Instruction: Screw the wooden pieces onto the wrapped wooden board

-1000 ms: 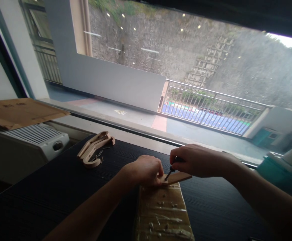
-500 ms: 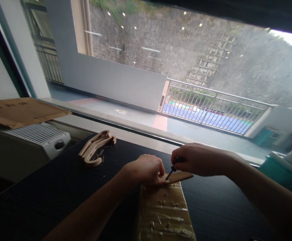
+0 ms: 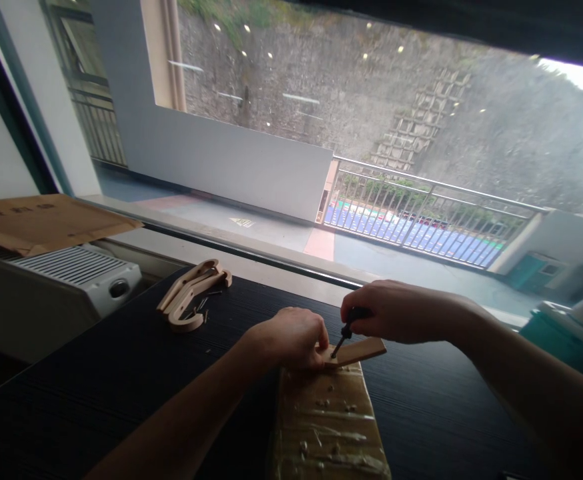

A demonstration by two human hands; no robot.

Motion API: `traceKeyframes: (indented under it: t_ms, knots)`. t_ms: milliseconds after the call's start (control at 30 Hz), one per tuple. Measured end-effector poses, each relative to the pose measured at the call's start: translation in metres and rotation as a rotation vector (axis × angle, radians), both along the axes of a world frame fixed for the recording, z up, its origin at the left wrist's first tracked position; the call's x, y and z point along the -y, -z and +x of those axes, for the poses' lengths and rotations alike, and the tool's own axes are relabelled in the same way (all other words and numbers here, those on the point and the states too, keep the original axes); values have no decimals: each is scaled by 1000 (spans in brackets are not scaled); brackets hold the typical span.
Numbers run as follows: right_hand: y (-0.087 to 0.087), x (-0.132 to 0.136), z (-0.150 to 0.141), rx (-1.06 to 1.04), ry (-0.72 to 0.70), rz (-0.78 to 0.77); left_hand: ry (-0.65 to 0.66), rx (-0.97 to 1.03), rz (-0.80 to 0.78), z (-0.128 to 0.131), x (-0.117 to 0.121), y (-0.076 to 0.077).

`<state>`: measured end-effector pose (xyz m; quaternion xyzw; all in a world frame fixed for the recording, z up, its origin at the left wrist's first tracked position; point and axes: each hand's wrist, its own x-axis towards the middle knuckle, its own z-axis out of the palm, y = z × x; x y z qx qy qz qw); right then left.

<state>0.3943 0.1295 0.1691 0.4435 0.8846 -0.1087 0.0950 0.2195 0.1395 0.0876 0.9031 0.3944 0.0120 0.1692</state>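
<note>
My right hand (image 3: 379, 310) is closed round the dark handle of a screwdriver (image 3: 342, 339). The screwdriver leans, its tip down on a flat wooden piece (image 3: 361, 351), where a screw head seems to be. With bent fingers my left hand (image 3: 296, 339) grips the near end of that wooden piece, partly hiding it. Beneath it lies a box-like block wrapped in clear tape (image 3: 329, 427), with several small holes or bumps in its top. The far end of the wooden piece sticks out past the block's right edge.
Curved wooden hooks (image 3: 191, 293) lie at the left of the dark table (image 3: 121, 393), with several loose screws (image 3: 202, 305) beside them. A brown paper envelope (image 3: 46, 220) rests on a white appliance (image 3: 116, 280) at the left. A window stands behind the table.
My right hand has risen slightly with the screwdriver, showing more of the wooden piece. The screwdriver's tip stays at the same spot. My left hand has not visibly moved.
</note>
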Motion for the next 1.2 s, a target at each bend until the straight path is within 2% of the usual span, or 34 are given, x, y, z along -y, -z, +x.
traceKeyframes:
  t_ms: [233,500,700,967,1200]
  knots:
    - [4,-2,0,9,54,6,-19,-17,10,0,2,-1]
    - [-1,1,-2,1,-7,-80,-15,-14,52,1,2,3]
    - [7,-1,-1,-15,84,-5,-24,-1,42,0,2,2]
    - [-2,-1,1,8,25,-39,-13,-26,27,0,2,1]
    - [5,-3,1,-16,38,-23,-10,-11,26,0,0,3]
